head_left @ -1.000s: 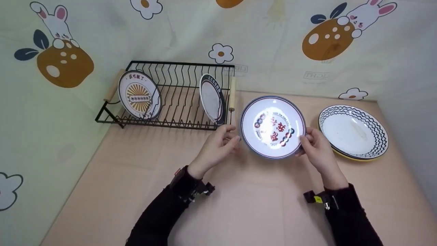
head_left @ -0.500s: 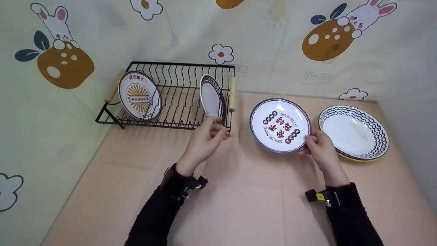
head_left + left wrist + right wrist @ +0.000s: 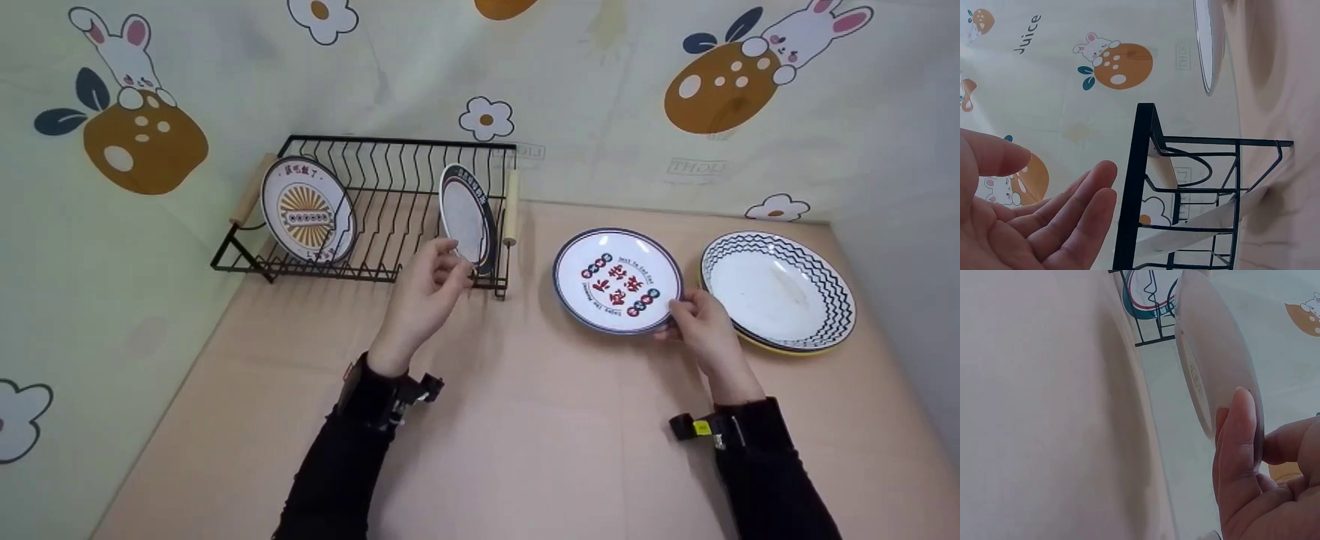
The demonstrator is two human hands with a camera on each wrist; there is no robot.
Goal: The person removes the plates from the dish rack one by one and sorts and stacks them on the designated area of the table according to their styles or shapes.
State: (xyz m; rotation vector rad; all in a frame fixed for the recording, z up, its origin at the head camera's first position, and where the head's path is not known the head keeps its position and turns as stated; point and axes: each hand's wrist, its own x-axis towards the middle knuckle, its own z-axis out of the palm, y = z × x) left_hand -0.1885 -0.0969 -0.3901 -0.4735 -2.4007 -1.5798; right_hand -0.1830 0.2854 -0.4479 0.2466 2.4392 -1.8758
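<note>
My right hand [image 3: 705, 330] pinches the right rim of a white plate [image 3: 619, 281] with a blue edge and red characters, thumb on top and fingers beneath. The right wrist view shows the plate's pale underside [image 3: 1216, 354] raised over the table. In front of the black wire dish rack [image 3: 390, 191], my left hand [image 3: 424, 296] holds nothing, its fingers loosely bent. In the left wrist view that hand [image 3: 1055, 214] is beside the rack's front bar [image 3: 1137, 180]. A dark-rimmed plate [image 3: 465, 214] stands in the rack's right end, partly behind the left fingers.
A white plate with a yellow sunburst [image 3: 306, 214] leans in the rack's left end. To the right of my right hand, a wavy-rimmed dish [image 3: 772, 292] lies on a yellow-edged one. Patterned cloth [image 3: 600, 97] covers the wall behind the table [image 3: 540, 450].
My left hand has left the plate's side and moved left to the rack's front. My right hand keeps the plate, which has shifted slightly right and tilted flatter.
</note>
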